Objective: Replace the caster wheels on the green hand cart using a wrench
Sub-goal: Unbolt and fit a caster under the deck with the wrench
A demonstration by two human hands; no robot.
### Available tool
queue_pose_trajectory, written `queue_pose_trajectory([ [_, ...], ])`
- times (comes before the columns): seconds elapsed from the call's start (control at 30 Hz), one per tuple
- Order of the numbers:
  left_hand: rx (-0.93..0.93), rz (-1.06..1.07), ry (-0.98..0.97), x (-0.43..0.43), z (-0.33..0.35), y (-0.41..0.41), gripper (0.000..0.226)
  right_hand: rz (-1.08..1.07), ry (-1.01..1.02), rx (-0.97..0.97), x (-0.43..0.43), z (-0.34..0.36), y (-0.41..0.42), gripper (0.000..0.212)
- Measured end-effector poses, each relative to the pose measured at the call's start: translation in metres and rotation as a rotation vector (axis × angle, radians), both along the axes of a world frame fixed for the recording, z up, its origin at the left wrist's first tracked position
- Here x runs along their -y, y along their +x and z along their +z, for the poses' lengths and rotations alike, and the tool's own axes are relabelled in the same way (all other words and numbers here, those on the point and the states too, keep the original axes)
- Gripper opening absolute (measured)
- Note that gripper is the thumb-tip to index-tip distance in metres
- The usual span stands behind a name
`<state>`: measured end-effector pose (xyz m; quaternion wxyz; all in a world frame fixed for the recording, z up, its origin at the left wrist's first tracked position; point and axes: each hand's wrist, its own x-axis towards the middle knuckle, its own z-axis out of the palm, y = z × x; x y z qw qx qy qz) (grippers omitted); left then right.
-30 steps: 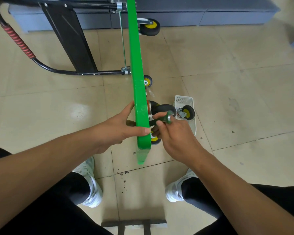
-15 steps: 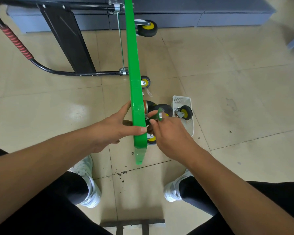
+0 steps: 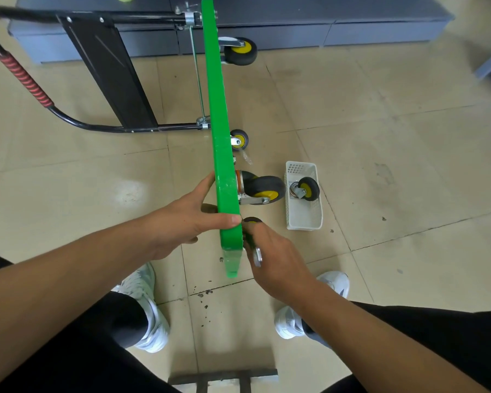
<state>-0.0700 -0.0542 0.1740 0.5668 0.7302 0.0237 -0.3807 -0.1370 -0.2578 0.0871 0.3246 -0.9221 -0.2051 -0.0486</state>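
While the green hand cart (image 3: 223, 154) stands on its long edge on the tiled floor before you, your left hand (image 3: 187, 219) grips its near end, thumb (image 3: 230, 219) laid across the top edge and the other fingers spread on the left face. Your right hand (image 3: 278, 259) curls round the wrench (image 3: 257, 258), tight against the wheel side, just nearer you than the mounted caster (image 3: 262, 190). Right of that caster, a white basket (image 3: 304, 219) holds a loose caster (image 3: 308, 188); the cart's black handle (image 3: 26, 80) lies to your left.

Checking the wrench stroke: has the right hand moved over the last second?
Yes: right hand moved toward the person, away from the white basket.
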Motion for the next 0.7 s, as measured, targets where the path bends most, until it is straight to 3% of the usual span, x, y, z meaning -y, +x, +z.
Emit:
queue_pose_trajectory([
  [0.1,0.006,-0.005,0.004,0.001,0.001,0.0,0.109,0.007,-0.012,0.046,0.003,-0.02,-0.008,0.033],
  [0.27,0.01,-0.006,0.006,0.002,0.0,0.001,0.106,0.004,0.007,0.09,0.001,-0.048,-0.016,0.051],
  [0.7,-0.017,-0.01,0.006,0.002,0.002,0.0,0.11,0.073,-0.077,0.144,0.013,-0.072,-0.009,0.044],
])
